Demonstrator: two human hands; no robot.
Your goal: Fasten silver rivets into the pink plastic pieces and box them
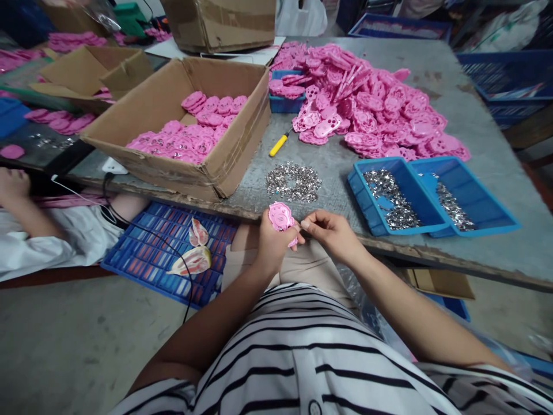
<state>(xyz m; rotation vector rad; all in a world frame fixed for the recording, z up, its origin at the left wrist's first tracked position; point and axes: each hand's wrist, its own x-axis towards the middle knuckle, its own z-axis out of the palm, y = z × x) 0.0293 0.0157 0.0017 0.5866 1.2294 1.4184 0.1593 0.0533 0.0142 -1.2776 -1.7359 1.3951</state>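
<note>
A pink molded plastic piece [280, 217] with a raised outline and small holes is held in my left hand [275, 245], above my lap at the table's front edge. My right hand [330, 231] is beside it, thumb and forefinger pinched close to the piece's right edge. What the pinch holds, if anything, is too small to make out. Just beyond my hands, a loose pile of small shiny metal parts [294, 181] lies on the table. Behind that pile rests a yellow-handled screwdriver [280, 144].
A cardboard box [242, 153] holding pink pieces stands left. A big heap of pink pieces [380, 109] covers the back right. Two blue bins [356, 199] with metal parts sit at right. At far left another person's hand [14, 183] shows. A black cable [149, 227] hangs below the table.
</note>
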